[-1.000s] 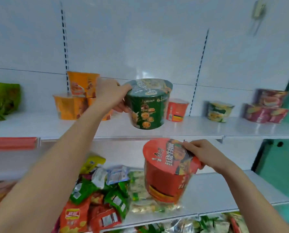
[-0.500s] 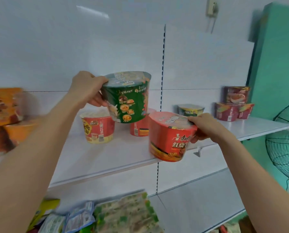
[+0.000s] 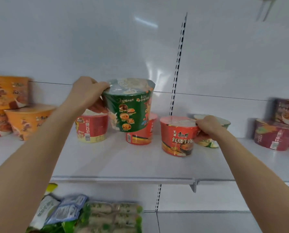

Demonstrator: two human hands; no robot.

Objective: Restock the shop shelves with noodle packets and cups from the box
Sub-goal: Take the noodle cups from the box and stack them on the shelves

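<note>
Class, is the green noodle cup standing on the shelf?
No, the left hand holds the green noodle cup tilted in the air, its base clear of the shelf.

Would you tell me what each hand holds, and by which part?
The left hand grips the tall green noodle cup by its upper left rim; the right hand grips the short red noodle cup by its right rim.

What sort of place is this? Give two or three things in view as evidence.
Probably a small shop. A white shelf on a slotted upright, noodle cups grouped by kind (orange cups, purple cups), and packets below. The left hand holds a green cup, the right hand a red cup.
</note>
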